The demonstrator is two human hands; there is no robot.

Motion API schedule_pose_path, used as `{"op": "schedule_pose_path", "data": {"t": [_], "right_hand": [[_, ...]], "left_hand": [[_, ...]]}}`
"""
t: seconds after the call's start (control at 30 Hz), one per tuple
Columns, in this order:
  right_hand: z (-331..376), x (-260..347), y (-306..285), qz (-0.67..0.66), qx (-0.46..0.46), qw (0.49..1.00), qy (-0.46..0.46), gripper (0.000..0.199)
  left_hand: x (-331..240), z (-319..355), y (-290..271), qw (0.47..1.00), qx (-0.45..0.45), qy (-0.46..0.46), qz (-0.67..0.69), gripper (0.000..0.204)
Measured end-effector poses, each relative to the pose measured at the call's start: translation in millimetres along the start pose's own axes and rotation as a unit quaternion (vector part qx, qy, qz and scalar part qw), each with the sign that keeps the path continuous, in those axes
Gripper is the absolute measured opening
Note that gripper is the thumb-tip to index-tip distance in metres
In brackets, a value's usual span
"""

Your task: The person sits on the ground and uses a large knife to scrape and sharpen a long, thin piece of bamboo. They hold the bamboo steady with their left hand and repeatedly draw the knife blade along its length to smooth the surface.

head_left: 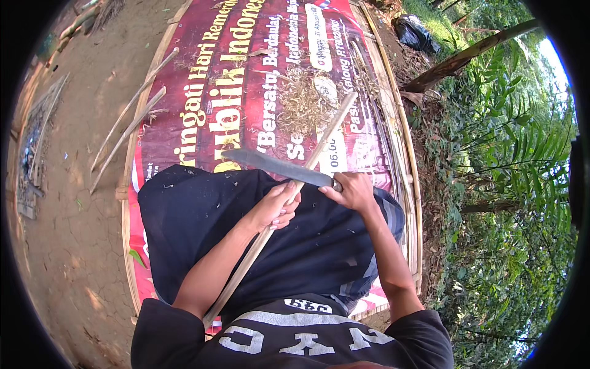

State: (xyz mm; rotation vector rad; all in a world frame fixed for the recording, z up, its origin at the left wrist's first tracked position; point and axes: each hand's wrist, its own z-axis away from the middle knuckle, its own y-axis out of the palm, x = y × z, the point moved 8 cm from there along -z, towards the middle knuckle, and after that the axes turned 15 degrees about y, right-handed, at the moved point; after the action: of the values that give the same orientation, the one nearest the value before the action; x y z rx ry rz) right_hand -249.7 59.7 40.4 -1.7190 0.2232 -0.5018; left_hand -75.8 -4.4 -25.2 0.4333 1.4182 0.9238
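My left hand [275, 208] grips a long thin bamboo stick [329, 131] that runs from my lap up and to the right over a red banner. My right hand [353, 192] holds the handle of a large knife [273, 166], whose grey blade lies across the stick and points left. The blade rests against the stick just above my left hand's fingers. A dark cloth [196, 221] covers my lap beneath both hands.
The red printed banner [203, 117] lies on a bamboo platform [402, 141], with a heap of bamboo shavings [301, 101] on it. Loose bamboo sticks [132, 120] lie on bare earth to the left. A black bag [415, 34], a leaning trunk and green plants are at the right.
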Motion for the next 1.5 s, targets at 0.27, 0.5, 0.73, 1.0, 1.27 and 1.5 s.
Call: {"op": "schedule_pose_path", "data": {"t": [0.27,0.5,0.73,1.0,1.27,1.5], "right_hand": [[-11,-40,4,0.039,0.04,0.988,0.143,0.064],[-18,-111,-3,-0.064,-0.006,0.983,0.172,0.061],[-13,-34,0,-0.036,-0.008,0.999,-0.032,0.061],[-37,-59,-4,0.04,0.008,0.995,0.089,0.064],[-31,-224,2,-0.02,-0.143,0.943,0.3,0.071],[3,-145,10,-0.48,-0.113,0.751,0.438,0.064]], "left_hand": [[-1,3,-12,0.999,-0.043,0.013,0.03,0.039],[-8,17,7,1.0,-0.001,-0.006,-0.021,0.042],[1,17,-1,1.0,0.007,-0.016,-0.006,0.041],[3,4,-11,0.999,-0.004,-0.012,0.034,0.042],[4,15,3,0.998,0.019,-0.04,0.038,0.042],[-19,-10,-15,0.996,-0.027,0.068,-0.06,0.045]]}}
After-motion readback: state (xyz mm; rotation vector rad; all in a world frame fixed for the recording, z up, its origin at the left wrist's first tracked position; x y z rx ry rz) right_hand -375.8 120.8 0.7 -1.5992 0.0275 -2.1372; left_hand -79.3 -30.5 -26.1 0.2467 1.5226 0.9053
